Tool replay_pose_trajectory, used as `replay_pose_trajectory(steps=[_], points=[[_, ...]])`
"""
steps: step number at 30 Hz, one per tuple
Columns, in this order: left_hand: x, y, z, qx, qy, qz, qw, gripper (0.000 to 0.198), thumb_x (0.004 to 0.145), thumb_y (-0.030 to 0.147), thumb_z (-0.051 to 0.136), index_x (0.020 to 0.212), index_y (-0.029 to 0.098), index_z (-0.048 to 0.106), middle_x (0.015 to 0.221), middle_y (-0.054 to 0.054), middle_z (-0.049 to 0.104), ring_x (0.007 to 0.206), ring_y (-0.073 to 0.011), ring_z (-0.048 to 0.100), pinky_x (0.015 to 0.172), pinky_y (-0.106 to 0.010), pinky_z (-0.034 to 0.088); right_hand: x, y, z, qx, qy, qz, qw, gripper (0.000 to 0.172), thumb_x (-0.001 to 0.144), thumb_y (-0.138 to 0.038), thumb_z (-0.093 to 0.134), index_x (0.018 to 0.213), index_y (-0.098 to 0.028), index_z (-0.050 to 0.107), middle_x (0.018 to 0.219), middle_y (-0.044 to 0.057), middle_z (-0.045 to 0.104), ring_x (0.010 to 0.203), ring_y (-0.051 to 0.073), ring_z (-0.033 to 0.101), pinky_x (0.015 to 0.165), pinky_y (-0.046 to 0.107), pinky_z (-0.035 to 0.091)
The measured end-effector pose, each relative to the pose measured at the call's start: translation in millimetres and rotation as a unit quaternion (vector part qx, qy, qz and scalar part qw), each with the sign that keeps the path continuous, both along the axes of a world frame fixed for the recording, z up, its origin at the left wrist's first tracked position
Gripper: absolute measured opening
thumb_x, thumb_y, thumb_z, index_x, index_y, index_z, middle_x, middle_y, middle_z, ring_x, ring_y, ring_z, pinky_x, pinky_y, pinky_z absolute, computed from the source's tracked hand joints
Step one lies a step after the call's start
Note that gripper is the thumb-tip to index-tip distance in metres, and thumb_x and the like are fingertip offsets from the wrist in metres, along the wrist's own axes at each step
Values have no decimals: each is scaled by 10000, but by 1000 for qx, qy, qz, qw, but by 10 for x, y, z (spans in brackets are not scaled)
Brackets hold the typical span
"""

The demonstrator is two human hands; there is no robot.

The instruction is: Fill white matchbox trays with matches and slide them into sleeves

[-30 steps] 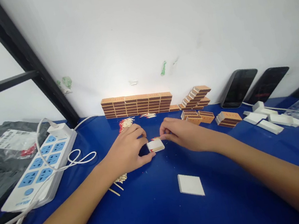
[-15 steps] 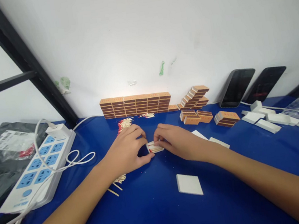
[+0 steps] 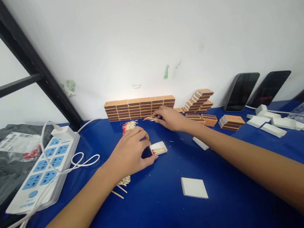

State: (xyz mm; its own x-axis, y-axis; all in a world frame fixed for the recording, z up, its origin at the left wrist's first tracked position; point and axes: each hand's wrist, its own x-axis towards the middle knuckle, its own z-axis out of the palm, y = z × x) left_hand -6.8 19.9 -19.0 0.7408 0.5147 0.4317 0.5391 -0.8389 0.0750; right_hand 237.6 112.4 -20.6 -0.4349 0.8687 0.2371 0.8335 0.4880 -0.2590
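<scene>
My left hand (image 3: 133, 149) grips the left end of a small white matchbox tray (image 3: 160, 145) between thumb and fingers. Several red-tipped matches (image 3: 159, 151) lie along the tray's near side. Farther back, my right hand (image 3: 166, 118) is closed at the fingertips on matches from a small pile (image 3: 147, 118) in front of the stacked matchboxes (image 3: 137, 108). A larger heap of matches (image 3: 128, 125) lies behind my left hand, which covers its middle; stick ends (image 3: 124, 181) show below the wrist.
More matchboxes (image 3: 198, 100) stand stacked at the back right, near two dark phones (image 3: 241, 92). White trays (image 3: 273, 129) are scattered on the right, and one white piece (image 3: 194, 187) lies in front. A power strip (image 3: 42, 171) with white cables is on the left.
My right hand has moved from the tray back to the small match pile by the stack. My left hand stays on the tray. The view has shifted slightly.
</scene>
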Motion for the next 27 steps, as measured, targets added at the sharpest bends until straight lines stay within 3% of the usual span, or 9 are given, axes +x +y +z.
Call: replay_pose_trajectory(steps=[6,14,27], points=[[2,-8,13,7,9,1,1000,286,926,429,814,950,145,786,1071,-106,724,1097,-292,654,1013,-467,580,-31,22,-90,10,-30,9,999,180,1052,-185,602,1151,-153,749,1179,147,699,1067,258,668,930,336,472],[-14,5,-5,10,4,1,1000,291,939,439,794,960,150,779,1075,-106,719,1089,-291,651,985,-461,582,6,40,-87,-4,-3,-9,1000,53,1018,-197,690,1015,-172,736,1041,94,712,928,205,650,815,289,427],[-8,-2,10,-8,12,7,1000,287,935,427,797,972,142,788,1074,-105,716,1097,-290,645,992,-465,576,8,-56,15,-30,-19,-26,999,104,998,-129,669,949,-157,756,968,91,713,893,204,644,810,292,441]])
